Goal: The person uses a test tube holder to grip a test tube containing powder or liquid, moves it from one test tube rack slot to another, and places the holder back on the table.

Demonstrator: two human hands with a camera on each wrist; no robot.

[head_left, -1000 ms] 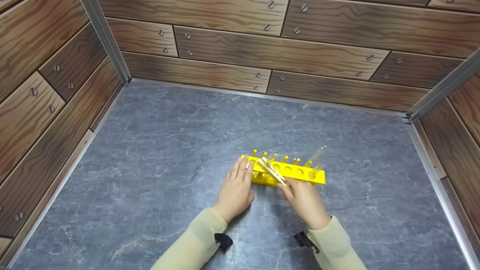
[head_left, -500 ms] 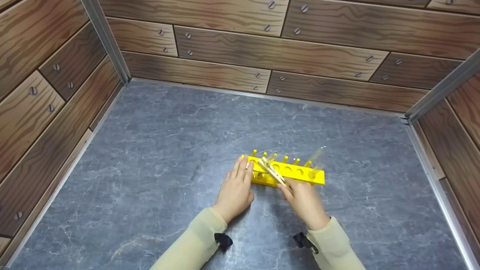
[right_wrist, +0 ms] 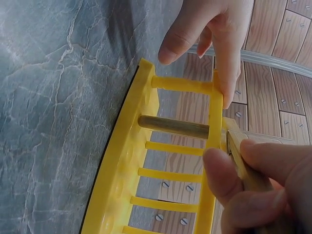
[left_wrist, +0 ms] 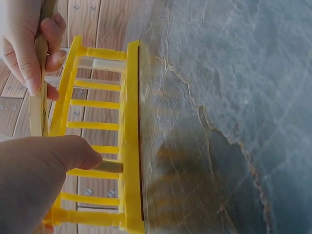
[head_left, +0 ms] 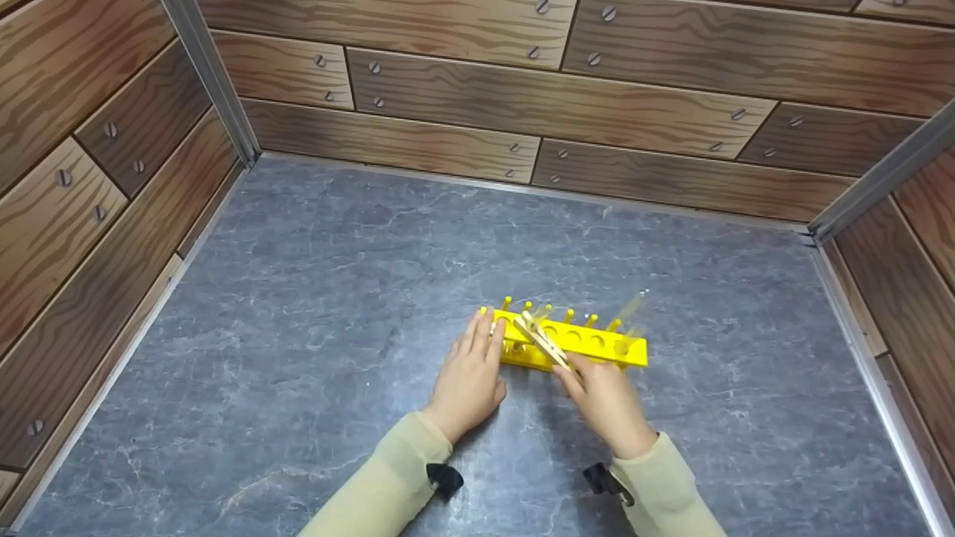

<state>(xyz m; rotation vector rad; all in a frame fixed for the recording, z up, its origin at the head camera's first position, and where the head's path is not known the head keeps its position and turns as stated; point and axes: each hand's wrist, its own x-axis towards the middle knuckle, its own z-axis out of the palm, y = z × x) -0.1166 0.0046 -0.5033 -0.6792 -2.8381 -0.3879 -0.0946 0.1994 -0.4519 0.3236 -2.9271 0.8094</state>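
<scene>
Resting L hand (head_left: 464, 380) over L end of bright yellow plastic test-tube rack (head_left: 637, 354), fingers straight & not wrapped round anything, prob. to stop rack tipping or sliding. Pinching pale wooden peg-style clamp (head_left: 548, 348) in R hand (head_left: 608, 403), thumb & fingers closed on its near end, prob. held that far back to leave the tip free. Slanting clamp diagonally across rack top, tip right at slim brownish-looking tube (right_wrist: 175, 127), which is standing through hole near L end, down to rack base. Can't tell whether biting on tube or just touching. Can also see clear see-through tube (head_left: 625, 345) in hole at R end, well apart from clamp tip. Have rack upright on grey marbled tabletop (head_left: 313, 298), row of yellow upright pegs (head_left: 570, 317) on far side, prob. to keep holes nearest hands.
</scene>
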